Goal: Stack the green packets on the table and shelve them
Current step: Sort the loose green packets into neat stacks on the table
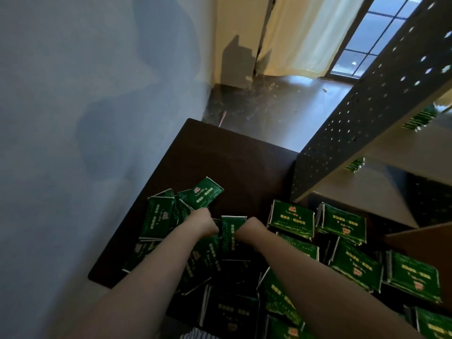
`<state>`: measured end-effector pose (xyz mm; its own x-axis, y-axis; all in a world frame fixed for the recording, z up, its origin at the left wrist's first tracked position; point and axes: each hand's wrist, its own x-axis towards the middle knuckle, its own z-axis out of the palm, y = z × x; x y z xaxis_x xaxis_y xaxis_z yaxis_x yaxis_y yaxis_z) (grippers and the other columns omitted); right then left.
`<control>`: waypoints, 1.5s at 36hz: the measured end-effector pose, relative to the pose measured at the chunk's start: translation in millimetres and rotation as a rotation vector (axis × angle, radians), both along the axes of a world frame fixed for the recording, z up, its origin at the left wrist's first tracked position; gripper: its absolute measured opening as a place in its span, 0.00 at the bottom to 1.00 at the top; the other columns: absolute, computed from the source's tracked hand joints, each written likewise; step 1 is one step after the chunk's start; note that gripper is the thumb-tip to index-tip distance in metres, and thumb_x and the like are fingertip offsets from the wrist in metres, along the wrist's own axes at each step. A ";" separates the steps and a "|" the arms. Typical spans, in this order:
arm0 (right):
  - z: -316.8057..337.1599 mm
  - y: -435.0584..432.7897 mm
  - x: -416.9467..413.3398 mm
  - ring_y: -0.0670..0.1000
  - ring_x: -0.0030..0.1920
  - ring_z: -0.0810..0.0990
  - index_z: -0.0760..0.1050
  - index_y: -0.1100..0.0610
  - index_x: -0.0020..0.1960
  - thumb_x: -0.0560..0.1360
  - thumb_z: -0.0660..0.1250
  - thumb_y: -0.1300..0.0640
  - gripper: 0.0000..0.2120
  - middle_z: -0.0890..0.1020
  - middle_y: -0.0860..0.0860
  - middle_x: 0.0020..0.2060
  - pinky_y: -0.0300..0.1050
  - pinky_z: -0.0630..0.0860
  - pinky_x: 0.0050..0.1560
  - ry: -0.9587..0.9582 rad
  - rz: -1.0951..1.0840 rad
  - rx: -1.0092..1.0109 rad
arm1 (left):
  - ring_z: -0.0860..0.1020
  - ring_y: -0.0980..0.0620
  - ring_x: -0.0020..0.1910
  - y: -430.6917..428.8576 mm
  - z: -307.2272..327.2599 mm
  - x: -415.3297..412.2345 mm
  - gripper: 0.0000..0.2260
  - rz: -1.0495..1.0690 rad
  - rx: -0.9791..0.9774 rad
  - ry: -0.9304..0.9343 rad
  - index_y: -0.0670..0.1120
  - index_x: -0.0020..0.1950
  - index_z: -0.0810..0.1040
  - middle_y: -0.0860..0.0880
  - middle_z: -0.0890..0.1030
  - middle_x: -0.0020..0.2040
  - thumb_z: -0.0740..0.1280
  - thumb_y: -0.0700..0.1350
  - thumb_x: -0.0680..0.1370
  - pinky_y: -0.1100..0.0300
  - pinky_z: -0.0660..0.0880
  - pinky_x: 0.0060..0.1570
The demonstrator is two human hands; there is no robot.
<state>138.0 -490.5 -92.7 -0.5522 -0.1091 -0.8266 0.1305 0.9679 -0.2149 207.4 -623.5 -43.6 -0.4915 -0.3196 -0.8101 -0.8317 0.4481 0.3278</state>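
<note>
Green packets (159, 217) lie in a loose, overlapping heap along the left edge of the dark brown table (220, 157), and one of them (204, 193) points toward the bare far corner. Near the table's right edge, just beside the foot of the shelf unit (367, 106), tidier stacks (291, 218) sit in rows running back to the near edge.

Toward the middle of the table an upright packet (231, 237) stands between the two hands. The right hand (252, 227) is closed around its right edge, grasping it. The left hand (203, 221) is pressed against its left edge with the knuckles bent. Its fingers are hidden behind the back of the hand, so I cannot tell whether it grips the packet or only rests against it.

More packets lie on the shelves behind the perforated side panel, some on an upper shelf (419, 119) and some on a lower one (354, 165).

A pale blue wall (85, 94) runs along the table's left edge. Beyond the far edge are a dark floor (269, 106), a cream curtain (305, 33) and a window (374, 37).
</note>
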 end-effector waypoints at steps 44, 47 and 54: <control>21.9 6.1 -26.5 0.57 0.50 0.80 0.74 0.61 0.62 0.71 0.72 0.67 0.20 0.81 0.58 0.53 0.51 0.79 0.51 -0.078 -0.474 -0.391 | 0.75 0.50 0.53 15.2 -44.1 -1.4 0.18 0.149 -0.107 0.352 0.48 0.56 0.76 0.47 0.76 0.60 0.62 0.28 0.75 0.59 0.72 0.45; 18.5 4.0 -20.8 0.61 0.51 0.81 0.75 0.63 0.59 0.68 0.73 0.70 0.21 0.82 0.60 0.51 0.59 0.80 0.56 -0.111 -0.510 -0.418 | 0.74 0.48 0.58 11.1 -37.7 -1.3 0.21 0.089 -0.124 0.325 0.49 0.59 0.76 0.47 0.74 0.63 0.60 0.27 0.74 0.55 0.75 0.51; 8.7 -9.9 0.6 0.55 0.45 0.79 0.74 0.64 0.62 0.73 0.65 0.74 0.18 0.81 0.58 0.49 0.48 0.80 0.44 -0.189 -0.447 -0.403 | 0.73 0.41 0.63 -8.3 -16.9 3.4 0.17 -0.057 -0.262 0.021 0.43 0.68 0.68 0.40 0.72 0.66 0.63 0.39 0.79 0.48 0.73 0.64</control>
<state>138.6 -500.4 -84.0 -0.4653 -0.2251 -0.8561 0.5747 0.6587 -0.4856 210.8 -631.8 -60.5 -0.5307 -0.4883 -0.6928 -0.7968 0.5660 0.2114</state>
